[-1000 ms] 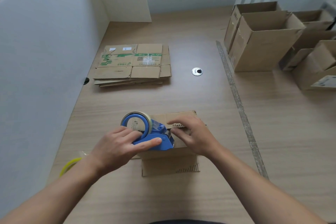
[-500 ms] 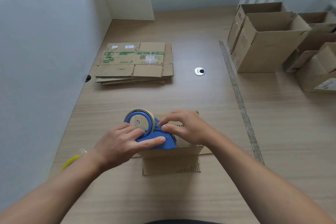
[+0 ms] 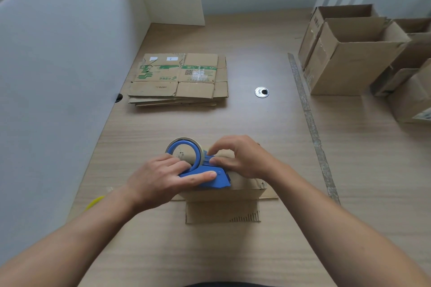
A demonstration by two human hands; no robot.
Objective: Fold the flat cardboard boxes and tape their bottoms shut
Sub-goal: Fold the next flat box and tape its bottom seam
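A small cardboard box (image 3: 224, 194) stands bottom-up on the table in front of me, with one flap lying flat toward me. On top of it sits a blue tape dispenser (image 3: 205, 176) with a roll of clear tape. My left hand (image 3: 161, 176) grips the dispenser's handle from the left, thumb along its side. My right hand (image 3: 242, 158) is curled at the dispenser's front, thumb and forefinger pinching at the tape end just right of the roll. A stack of flat cardboard boxes (image 3: 179, 79) with green print lies farther back on the left.
Several folded open boxes (image 3: 349, 58) stand at the back right. A metal cable grommet (image 3: 261, 92) is set in the tabletop, and a worn strip (image 3: 310, 123) runs along the table seam. A yellow tape roll (image 3: 94, 202) peeks out by my left forearm. White partition on the left.
My right hand has slid left from the box's top to the front of the dispenser and pinches at the tape there. My left hand and the dispenser have barely shifted.
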